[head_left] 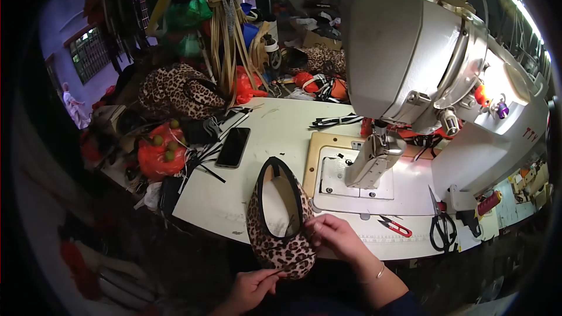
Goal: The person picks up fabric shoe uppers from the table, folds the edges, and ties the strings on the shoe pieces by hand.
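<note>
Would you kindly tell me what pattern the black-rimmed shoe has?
The black-rimmed shoe is leopard print, clearest in the head view.

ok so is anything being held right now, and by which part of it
A leopard-print shoe upper: the left grip pinches its rounded closed end, nearest the person, while the right grip holds its right side.

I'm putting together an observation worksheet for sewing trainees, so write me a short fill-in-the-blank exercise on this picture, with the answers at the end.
1. The opening of the leopard-print shoe upper is edged in the colour ____.
2. The right hand pinches the shoe upper's side, while its lower end is held by the ____.
3. As pictured, the sewing machine stands to the ____ of the phone.
4. The small snips have handles coloured ____.

Missing words: black; left hand; right; red.
</note>
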Tool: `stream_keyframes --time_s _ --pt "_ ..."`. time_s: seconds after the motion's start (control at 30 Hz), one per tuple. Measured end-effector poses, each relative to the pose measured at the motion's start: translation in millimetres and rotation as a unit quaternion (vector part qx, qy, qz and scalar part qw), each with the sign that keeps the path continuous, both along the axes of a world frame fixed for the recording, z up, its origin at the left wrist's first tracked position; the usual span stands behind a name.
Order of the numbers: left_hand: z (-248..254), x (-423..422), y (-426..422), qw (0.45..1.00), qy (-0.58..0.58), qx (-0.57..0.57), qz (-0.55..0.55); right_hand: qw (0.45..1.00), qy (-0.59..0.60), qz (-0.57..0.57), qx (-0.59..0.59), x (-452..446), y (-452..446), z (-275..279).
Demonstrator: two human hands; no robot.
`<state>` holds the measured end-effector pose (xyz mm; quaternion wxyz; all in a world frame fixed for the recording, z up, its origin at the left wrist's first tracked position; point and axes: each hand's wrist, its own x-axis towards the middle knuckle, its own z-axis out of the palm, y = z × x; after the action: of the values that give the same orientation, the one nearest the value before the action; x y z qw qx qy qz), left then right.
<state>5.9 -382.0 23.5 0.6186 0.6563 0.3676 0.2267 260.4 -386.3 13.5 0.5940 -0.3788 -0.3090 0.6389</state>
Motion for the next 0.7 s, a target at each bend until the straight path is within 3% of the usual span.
stream_keyframes --time_s 0.03,0.07,0.1,0.2,0.23,0.3,0.47,0.53,0.63,0.7 --pt "2 1 4 0.990 0.043 0.133 0.004 0.962 -0.265 -0.059 0.022 -6 -3 0" --pt "9 5 7 0.961 0.086 0.263 0.010 0.847 -0.499 -0.123 0.135 -8 -9 7" --pt "11 9 8 0.961 0.087 0.262 0.016 0.732 -0.637 -0.177 0.166 -15 -15 20" --pt "5 30 13 0.935 0.030 0.352 -0.004 0.759 -0.573 -0.043 0.306 -18 -31 26" --pt "3 34 15 0.936 0.029 0.351 -0.003 0.759 -0.582 0.006 0.291 -18 -38 28" --pt "4 41 18 0.927 0.066 0.367 -0.040 0.839 -0.487 0.003 0.243 -16 -44 25" --pt "6 42 21 0.902 0.140 0.399 -0.082 0.831 -0.512 0.025 0.215 -14 -46 26" --pt "5 38 21 0.932 0.045 0.358 -0.041 0.798 -0.525 -0.056 0.290 -16 -39 22" --pt "5 27 26 0.954 0.021 0.297 -0.019 0.785 -0.556 -0.027 0.273 -3 -34 7" --pt "6 25 25 0.947 0.035 0.318 -0.025 0.775 -0.567 -0.022 0.277 -10 -33 19"
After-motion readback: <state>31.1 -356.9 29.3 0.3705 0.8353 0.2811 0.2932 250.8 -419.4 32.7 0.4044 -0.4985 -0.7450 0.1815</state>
